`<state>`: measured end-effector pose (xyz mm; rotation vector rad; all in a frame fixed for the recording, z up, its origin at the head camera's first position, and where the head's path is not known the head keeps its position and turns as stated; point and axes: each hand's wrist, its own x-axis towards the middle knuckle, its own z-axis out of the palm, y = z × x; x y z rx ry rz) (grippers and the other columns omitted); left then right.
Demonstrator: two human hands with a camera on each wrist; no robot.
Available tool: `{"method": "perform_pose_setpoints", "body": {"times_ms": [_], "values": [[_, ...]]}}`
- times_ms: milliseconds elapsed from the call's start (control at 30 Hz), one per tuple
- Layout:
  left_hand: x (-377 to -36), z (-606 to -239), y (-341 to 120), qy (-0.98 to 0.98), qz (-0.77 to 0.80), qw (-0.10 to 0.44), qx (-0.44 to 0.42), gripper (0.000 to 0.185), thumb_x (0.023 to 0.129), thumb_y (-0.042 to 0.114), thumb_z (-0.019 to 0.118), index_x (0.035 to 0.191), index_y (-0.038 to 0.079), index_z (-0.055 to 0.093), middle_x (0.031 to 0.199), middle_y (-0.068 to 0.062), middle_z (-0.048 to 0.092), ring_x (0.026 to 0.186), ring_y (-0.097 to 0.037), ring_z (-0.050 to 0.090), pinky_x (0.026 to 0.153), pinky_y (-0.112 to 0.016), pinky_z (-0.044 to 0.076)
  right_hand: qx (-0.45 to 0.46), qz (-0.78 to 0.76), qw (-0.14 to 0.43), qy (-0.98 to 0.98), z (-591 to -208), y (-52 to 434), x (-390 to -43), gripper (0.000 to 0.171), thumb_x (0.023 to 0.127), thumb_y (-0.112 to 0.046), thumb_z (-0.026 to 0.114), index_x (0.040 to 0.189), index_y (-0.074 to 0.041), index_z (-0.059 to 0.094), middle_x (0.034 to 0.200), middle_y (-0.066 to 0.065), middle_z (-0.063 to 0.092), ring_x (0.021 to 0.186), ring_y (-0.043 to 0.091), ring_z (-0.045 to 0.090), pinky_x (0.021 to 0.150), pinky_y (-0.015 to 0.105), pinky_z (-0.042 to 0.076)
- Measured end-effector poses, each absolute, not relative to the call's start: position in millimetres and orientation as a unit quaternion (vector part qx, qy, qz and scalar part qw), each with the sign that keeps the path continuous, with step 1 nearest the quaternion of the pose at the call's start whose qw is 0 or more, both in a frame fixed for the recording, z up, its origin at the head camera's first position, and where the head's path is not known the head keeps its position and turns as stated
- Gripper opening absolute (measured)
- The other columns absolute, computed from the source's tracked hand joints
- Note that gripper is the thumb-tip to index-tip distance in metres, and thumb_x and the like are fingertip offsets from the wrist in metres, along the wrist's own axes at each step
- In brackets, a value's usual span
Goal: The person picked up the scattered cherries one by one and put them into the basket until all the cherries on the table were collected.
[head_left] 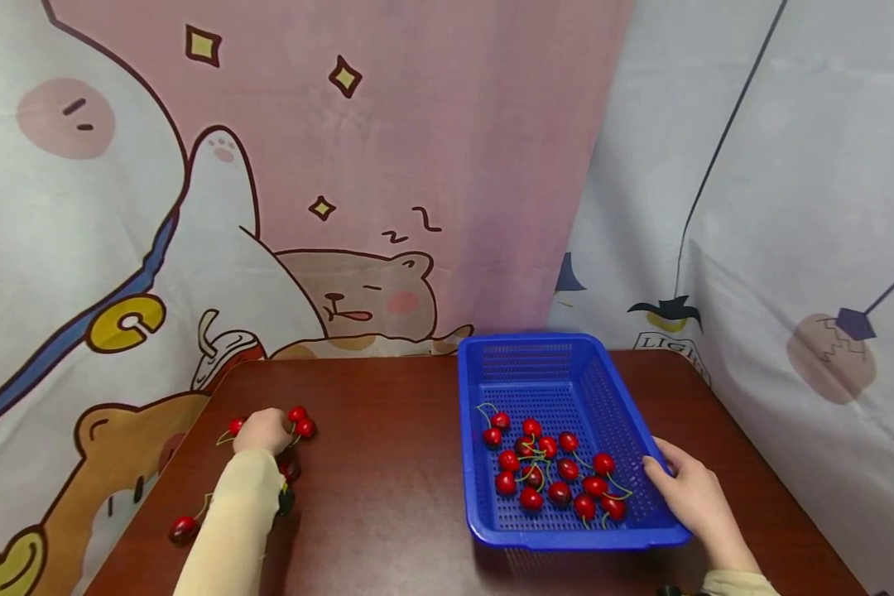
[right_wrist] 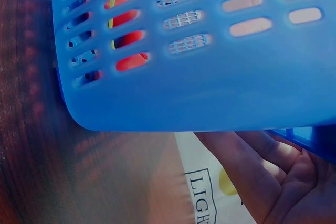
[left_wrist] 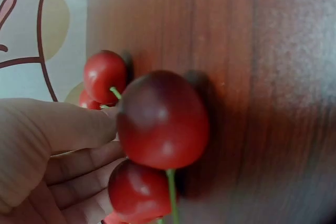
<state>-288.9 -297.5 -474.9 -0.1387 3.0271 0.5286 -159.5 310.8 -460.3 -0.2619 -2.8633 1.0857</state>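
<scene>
My left hand lies on a small cluster of red cherries at the left of the brown table. Close up in the left wrist view, its curled fingers hold the cherries by their green stems. A blue plastic basket stands on the right with several red cherries inside. On its right rim near the front corner, my right hand grips with the thumb on top. In the right wrist view the basket wall fills the frame, and the palm lies under it.
One loose cherry lies near the table's front left edge, and another sits just left of my left hand. Printed cartoon curtains hang close behind and to the right of the table.
</scene>
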Motion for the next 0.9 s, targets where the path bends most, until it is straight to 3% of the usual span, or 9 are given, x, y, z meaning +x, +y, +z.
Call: {"method": "perform_pose_setpoints", "body": {"times_ms": [500,700,800,900], "values": [[-294.6,-481.6,-297.4,0.982,0.167,0.053,-0.065,0.017,0.089,0.004,0.054,0.092,0.002,0.071,0.096,-0.025,0.065,0.075,-0.031,0.057,0.056,-0.047,0.050,-0.084,0.350,0.036,-0.932,-458.3,308.6,-158.4,0.056,0.100,-0.028,0.055,0.140,0.009,0.045,0.111,0.031,0.064,0.076,0.025,0.068,0.066,0.040,0.056],[-295.6,-472.8,-296.0,0.983,0.165,0.052,-0.058,0.009,0.083,0.002,0.061,0.088,-0.001,0.068,0.088,-0.022,0.065,0.069,-0.030,0.055,0.055,-0.045,0.050,-0.081,0.355,0.043,-0.930,-458.3,308.1,-157.3,0.054,0.100,-0.027,0.055,0.140,0.008,0.046,0.108,0.029,0.066,0.074,0.024,0.069,0.064,0.039,0.056],[-297.4,-467.1,-293.7,0.984,0.166,0.040,-0.042,0.004,0.083,0.002,0.060,0.080,0.002,0.063,0.076,-0.015,0.061,0.065,-0.027,0.052,0.053,-0.041,0.046,-0.081,0.356,0.043,-0.930,-458.1,308.0,-157.1,0.054,0.100,-0.027,0.055,0.140,0.008,0.047,0.107,0.029,0.067,0.073,0.023,0.068,0.064,0.039,0.056],[-301.1,-460.5,-286.1,0.984,0.179,0.013,-0.016,0.012,0.083,0.002,0.058,0.072,0.006,0.056,0.065,-0.008,0.053,0.061,-0.024,0.048,0.052,-0.037,0.041,-0.082,0.357,0.040,-0.930,-457.4,308.1,-157.1,0.054,0.100,-0.027,0.055,0.140,0.008,0.046,0.107,0.029,0.066,0.073,0.023,0.068,0.064,0.038,0.055]]}}
